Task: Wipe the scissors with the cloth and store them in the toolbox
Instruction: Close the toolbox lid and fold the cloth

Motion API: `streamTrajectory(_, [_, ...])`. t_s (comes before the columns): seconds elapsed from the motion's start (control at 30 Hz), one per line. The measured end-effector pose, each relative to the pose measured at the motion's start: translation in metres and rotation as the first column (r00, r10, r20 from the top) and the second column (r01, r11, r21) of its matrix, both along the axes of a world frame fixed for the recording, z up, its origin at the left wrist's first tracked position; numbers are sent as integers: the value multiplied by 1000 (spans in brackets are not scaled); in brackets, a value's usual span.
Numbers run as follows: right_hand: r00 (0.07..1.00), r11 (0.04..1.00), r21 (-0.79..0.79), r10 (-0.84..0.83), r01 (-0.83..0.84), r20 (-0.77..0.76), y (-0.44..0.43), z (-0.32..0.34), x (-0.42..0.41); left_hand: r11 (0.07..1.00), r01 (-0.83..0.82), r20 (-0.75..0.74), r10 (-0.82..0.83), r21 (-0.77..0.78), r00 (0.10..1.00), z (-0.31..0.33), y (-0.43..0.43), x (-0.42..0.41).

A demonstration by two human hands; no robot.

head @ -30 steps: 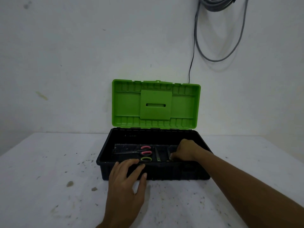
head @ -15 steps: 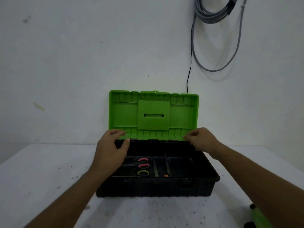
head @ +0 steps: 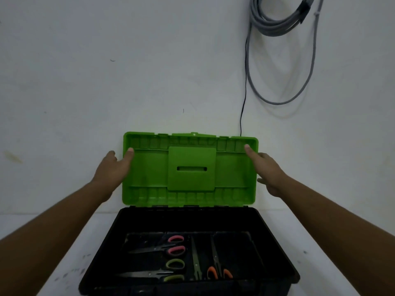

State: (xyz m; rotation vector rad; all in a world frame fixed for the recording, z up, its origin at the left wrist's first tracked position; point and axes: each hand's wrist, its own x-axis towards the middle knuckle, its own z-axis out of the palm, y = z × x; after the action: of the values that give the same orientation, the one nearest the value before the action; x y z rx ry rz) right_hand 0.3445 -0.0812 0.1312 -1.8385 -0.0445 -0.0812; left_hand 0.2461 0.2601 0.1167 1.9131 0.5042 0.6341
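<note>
Inside the black toolbox base, on its tray, lie pink-handled scissors, blades pointing left. Just in front are green-handled scissors, lying the same way. To the right are orange-handled scissors, blades pointing toward the hinge. Between them is a thin olive tool, kind unclear. Behind, the green lid stands upright, open. At its left edge the left hand grips, thumb on the inner face, fingers behind. At its right edge the right hand grips likewise. The box sits on a white speckled table against the wall. A grey cable coil hangs upper right.
</note>
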Motion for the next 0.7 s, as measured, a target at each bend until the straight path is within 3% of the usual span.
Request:
streamTrajectory(0.2, [999,995,91,42,-40,-21,4,7,7,981,154,0,-156,-120,988,10,13,7])
streamTrajectory(0.5, [1000,995,100,23,-23,-3,-25,20,-42,987,122,8,-122,-106,993,21,1,-32])
streamTrajectory(0.7, [999,999,9,36,-37,17,-54,2,-90,989,137,-1,-137,-55,991,15,-4,-88])
